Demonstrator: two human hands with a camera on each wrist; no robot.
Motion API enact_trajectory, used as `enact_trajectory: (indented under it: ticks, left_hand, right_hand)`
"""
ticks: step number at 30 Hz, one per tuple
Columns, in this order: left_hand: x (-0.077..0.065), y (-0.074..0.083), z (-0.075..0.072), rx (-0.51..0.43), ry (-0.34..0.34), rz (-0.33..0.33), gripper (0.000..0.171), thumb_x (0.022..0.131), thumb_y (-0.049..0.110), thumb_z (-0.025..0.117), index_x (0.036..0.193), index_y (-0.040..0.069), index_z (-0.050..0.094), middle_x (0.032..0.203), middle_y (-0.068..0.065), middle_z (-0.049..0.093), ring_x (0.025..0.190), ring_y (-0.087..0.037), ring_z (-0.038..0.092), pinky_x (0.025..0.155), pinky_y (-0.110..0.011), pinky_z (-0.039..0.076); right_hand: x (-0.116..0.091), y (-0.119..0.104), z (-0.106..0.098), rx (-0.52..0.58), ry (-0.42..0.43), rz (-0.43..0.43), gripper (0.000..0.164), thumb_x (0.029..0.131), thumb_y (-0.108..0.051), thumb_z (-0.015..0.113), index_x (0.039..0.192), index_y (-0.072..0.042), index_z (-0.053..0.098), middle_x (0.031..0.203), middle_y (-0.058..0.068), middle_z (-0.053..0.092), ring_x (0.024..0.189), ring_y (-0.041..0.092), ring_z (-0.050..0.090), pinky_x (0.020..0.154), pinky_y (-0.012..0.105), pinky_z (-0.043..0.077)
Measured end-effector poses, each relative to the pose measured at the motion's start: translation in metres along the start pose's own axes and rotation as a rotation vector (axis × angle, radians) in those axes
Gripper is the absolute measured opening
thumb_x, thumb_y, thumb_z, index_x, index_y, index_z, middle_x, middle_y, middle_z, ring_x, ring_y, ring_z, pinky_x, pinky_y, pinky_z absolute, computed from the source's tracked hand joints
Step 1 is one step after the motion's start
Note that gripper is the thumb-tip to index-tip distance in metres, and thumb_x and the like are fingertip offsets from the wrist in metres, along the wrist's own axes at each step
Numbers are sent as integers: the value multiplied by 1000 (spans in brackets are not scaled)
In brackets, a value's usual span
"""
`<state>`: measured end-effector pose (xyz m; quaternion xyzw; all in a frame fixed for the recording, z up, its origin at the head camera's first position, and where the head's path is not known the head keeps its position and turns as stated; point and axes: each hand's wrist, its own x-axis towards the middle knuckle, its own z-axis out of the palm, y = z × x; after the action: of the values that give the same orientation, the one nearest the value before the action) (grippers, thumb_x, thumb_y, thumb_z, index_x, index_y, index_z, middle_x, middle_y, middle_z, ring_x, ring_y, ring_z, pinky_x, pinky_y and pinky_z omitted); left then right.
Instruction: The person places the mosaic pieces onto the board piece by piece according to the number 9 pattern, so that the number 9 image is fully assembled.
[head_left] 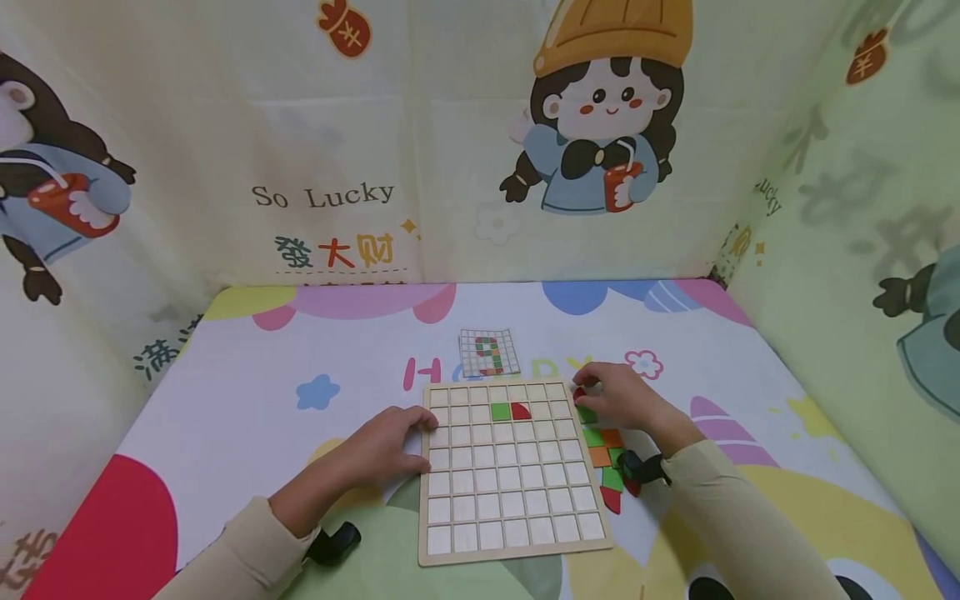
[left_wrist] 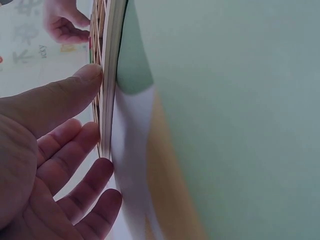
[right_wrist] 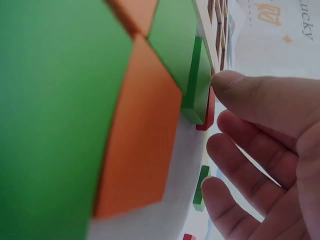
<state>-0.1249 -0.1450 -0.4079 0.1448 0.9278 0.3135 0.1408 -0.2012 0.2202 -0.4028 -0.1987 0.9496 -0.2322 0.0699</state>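
Note:
A wooden grid board [head_left: 516,552] lies in the middle of the table. In its second row sit a green square [head_left: 500,412] and, right next to it, a red quarter-circle [head_left: 521,411]. My left hand [head_left: 384,442] rests at the board's left edge, thumb and fingertips against the rim and the fingers loosely spread. Past the board's upper right corner, my right hand [head_left: 611,392] pinches a red piece [head_left: 578,392] between thumb and index finger. A green block [right_wrist: 202,90] lies close by the thumb in the right wrist view.
Green, orange and red tiles [head_left: 600,457] lie in a cluster along the board's right side, under the right wrist. Behind the board is a pattern card [head_left: 489,353] with a red and green figure. A patterned cloth wall [head_left: 450,167] stands behind the table.

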Motion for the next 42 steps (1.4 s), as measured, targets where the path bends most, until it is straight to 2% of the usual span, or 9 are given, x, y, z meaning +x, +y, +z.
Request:
enact_trajectory:
  ticks: [7, 16, 24, 33, 42]
  left_hand:
    - [1, 1, 0, -4, 3, -3, 45, 76, 15, 89, 115, 14, 65, 110, 3, 61, 108, -23, 53, 95, -40, 48]
    - [1, 2, 0, -5, -2, -13, 46, 76, 15, 89, 115, 14, 65, 110, 2, 61, 107, -22, 52, 94, -39, 48]
    - [-1, 1, 0, -7, 2, -2, 46, 76, 14, 89, 116, 13, 65, 111, 2, 61, 107, -22, 53, 95, -40, 48]
    - [-1, 2, 0, 1, 5, -13, 46, 76, 14, 89, 116, 13, 65, 110, 1, 61, 107, -22, 52, 94, -39, 49]
    - [-1, 2, 0, 2, 5, -16, 46, 76, 15, 89, 116, 14, 65, 111, 1, 61, 107, -23, 52, 94, -39, 48]
  right_hand:
    - [2, -1, 1, -13, 7, -25, 18, 89, -12, 75, 103, -4, 68, 96, 3, 67, 92, 25, 61, 88, 48, 51]
    - [4, -2, 1, -5, -12, 36, 15, 90, -10, 73, 103, -5, 68, 97, 4, 67, 93, 24, 61, 90, 47, 51]
    - [4, -3, 1, 7, -18, 3, 18, 88, -11, 77, 102, -4, 68, 93, 1, 68, 90, 22, 62, 88, 46, 52]
    - [6, -2, 2, -27, -21, -16, 17, 88, -9, 76, 102, -4, 67, 91, 0, 66, 86, 21, 60, 87, 45, 52]
    - [5, -4, 2, -43, -9, -1, 19, 89, -8, 75, 104, -1, 67, 90, 2, 65, 86, 22, 59, 88, 45, 52]
